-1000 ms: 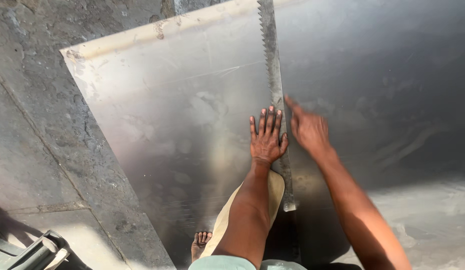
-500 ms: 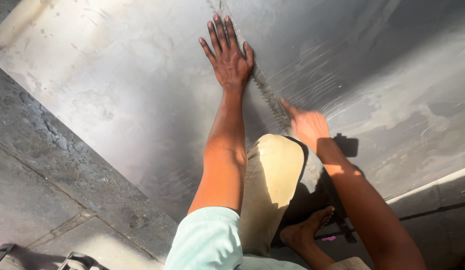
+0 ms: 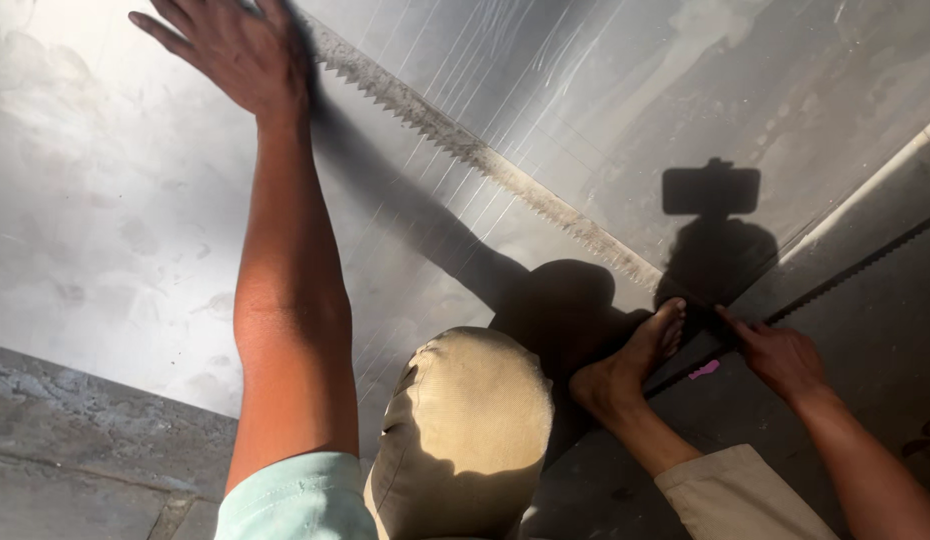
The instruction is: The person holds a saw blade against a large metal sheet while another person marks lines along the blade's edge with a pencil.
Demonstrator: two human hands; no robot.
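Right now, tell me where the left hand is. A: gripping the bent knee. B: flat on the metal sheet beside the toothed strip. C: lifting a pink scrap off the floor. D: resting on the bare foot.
B: the left hand lies spread, fingers open, on the metal sheet next to the toothed strip, far from knee and foot.

Your left hand [image 3: 230,50] is running off the top edge at twelve o'clock, so its fingertips are going unseen, and it is covering the far end of the toothed metal strip [image 3: 485,160]. Toward four o'clock, your bare foot [image 3: 625,365] and its shadow are hiding the strip's near end. Your right hand [image 3: 780,355] is lying in shade, its fingertips blurring against the dark edge.
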